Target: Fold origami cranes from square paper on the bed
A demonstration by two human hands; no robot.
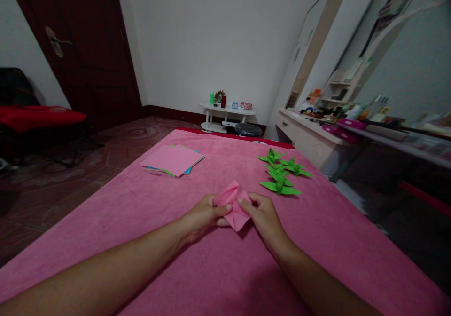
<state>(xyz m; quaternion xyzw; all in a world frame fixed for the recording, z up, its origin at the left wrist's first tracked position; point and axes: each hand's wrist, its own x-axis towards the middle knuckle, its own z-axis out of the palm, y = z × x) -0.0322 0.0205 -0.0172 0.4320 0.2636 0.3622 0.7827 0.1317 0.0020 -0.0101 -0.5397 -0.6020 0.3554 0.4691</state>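
Note:
A partly folded sheet of pink origami paper is held between both hands over the middle of the pink-covered table. Creases run across it, and its upper corner points away from me. My left hand grips its left side, thumb on top and fingers behind. On the opposite side my right hand pinches it the same way, the thumb pressing near the centre. Several folded green paper figures with pointed tips lie to the right. Back on the left rests a stack of square paper, pink on top, with green and blue edges showing.
The pink cloth covers the surface under my hands. Beyond it stand a small white shelf table and a dark round stool. A cluttered dresser runs along the right; a red-covered chair stands left near a dark door.

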